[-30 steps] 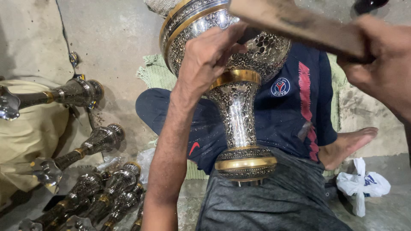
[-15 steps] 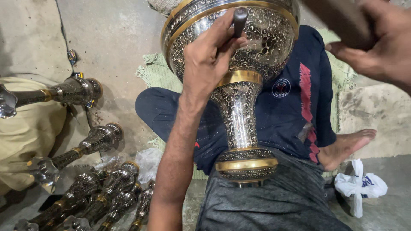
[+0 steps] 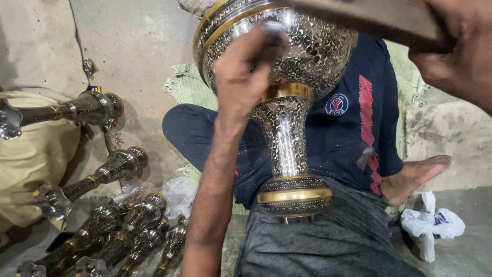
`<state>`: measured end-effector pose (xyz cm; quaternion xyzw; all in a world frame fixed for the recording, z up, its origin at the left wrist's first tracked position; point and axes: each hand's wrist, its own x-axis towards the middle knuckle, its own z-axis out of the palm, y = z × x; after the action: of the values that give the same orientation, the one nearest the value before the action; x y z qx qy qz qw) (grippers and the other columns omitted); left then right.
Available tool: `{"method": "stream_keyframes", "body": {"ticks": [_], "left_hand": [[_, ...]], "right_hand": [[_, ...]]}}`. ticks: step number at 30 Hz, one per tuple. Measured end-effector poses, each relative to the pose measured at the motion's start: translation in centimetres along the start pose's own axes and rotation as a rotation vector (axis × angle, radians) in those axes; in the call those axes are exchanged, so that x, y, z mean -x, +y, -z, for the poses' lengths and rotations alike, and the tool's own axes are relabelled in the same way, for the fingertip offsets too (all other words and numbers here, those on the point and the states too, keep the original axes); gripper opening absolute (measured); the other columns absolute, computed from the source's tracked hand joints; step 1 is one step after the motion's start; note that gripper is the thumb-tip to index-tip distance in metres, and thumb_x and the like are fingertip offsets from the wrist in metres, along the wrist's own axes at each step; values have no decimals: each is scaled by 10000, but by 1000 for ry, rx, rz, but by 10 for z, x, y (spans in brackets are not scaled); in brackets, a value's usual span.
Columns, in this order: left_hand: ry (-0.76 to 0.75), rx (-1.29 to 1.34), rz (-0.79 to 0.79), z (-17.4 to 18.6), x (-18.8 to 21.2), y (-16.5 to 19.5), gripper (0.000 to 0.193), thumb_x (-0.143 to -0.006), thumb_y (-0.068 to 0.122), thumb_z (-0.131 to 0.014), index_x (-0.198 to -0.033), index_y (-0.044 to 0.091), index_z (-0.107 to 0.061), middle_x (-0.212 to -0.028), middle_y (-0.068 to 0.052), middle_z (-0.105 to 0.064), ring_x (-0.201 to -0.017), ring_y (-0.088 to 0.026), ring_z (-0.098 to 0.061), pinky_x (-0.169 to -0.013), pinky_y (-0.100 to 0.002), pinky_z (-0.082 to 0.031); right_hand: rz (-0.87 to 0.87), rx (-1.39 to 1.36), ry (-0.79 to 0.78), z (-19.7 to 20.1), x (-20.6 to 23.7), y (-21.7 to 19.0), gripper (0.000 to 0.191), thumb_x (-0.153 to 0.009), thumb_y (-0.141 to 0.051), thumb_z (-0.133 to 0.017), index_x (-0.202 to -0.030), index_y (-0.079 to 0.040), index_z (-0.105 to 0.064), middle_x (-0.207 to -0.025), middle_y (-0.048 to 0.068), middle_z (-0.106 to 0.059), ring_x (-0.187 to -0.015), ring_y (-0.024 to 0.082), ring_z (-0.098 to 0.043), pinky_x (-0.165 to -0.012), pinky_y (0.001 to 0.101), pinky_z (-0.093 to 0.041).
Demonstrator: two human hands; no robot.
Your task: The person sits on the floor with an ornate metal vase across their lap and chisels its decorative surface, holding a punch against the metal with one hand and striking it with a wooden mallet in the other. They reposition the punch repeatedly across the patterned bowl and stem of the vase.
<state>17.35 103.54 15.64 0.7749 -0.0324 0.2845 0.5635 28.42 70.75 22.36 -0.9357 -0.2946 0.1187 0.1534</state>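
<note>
A large engraved silver and gold metal vase stands on my lap, its foot resting on my grey trousers. My left hand presses against the vase's bowl and grips a thin metal punch, blurred, with its tip on the engraved surface. My right hand at the top right is closed on a wooden mallet, which reaches over the top of the bowl above the punch. The rim of the vase is cut off by the top of the frame.
Several similar engraved metal stems lie on the concrete floor at the left beside beige cloth. A green mat lies under me. My bare foot and a white plastic bag are at the right.
The wooden mallet rose to the upper right, then came back down over the punch. My left hand stayed on the bowl with the punch.
</note>
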Motion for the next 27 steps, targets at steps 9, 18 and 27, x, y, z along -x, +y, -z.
{"method": "stream_keyframes", "body": {"ticks": [9,18,27], "left_hand": [[250,260,220,42,10,21,357,-1052,64,-760,-1367,73,-591,-1170,-131,-780,-1051,-183,-787,-923,-297,-708],[188,190,187,-2,24,26,320,-1046,67,-713,-1343,63,-593,-1137,-126,-776,-1042,-184,-791,-864,-276,-720],[169,-16,45,-20,40,28,356,-1063,26,-684,-1398,95,-584,-1113,-85,-768,-984,-161,-791,-842,-256,-712]], "right_hand": [[-210,-880,337,-76,77,-45,282,-1020,-51,-868,-990,-30,-588,-847,54,-662,-733,120,-666,-682,248,-553],[-348,-961,228,-125,100,-42,266,-907,-95,-833,-1061,-65,-618,-930,-25,-673,-850,65,-642,-769,214,-528],[-253,-614,103,-15,82,-59,378,-866,-148,-828,-1177,-10,-664,-854,50,-687,-705,120,-648,-610,247,-535]]}}
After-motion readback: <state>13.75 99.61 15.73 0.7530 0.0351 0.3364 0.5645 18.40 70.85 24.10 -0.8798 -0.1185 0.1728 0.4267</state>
